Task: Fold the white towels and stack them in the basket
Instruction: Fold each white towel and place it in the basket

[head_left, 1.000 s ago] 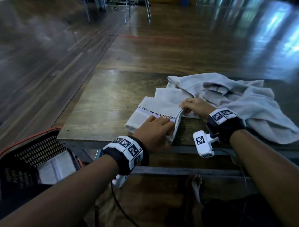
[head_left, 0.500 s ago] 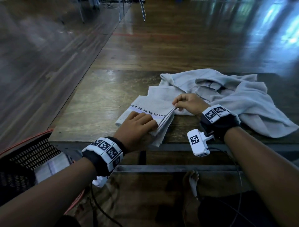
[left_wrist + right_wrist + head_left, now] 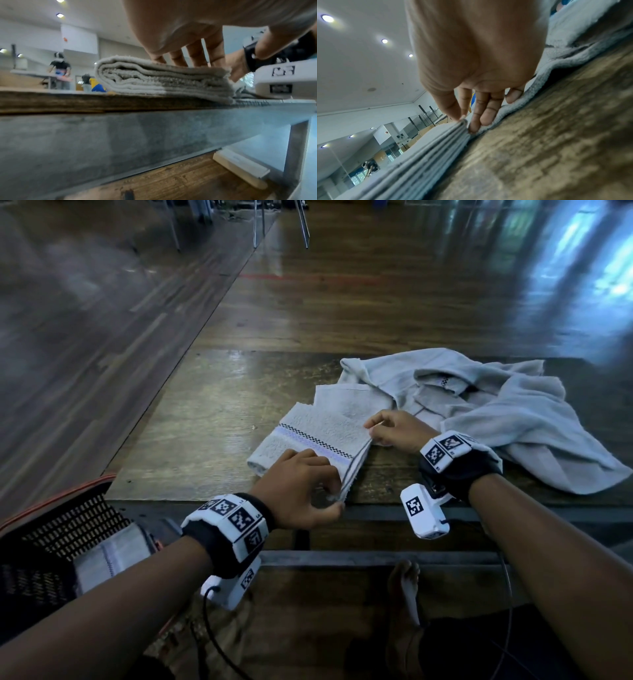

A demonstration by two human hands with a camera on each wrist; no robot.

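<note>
the folded towel (image 3: 308, 440) now lies slid toward the near edge of the table (image 3: 205, 412), beside the loose towels (image 3: 496, 412), with its free edges squared. the left hand (image 3: 301, 491) pinches the near corner while the right hand (image 3: 397, 428) pinches the far corner. the fold appears complete, though the corner layers are blurred, so transfer to the basket (image 3: 68, 525), which already holds one folded towel, is likely next.

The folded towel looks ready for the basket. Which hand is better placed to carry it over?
Probably the left hand: it grips the folded towel's near corner, and the basket sits on that side, below the table. The right hand only pinches the far corner, farther from the basket.
</note>
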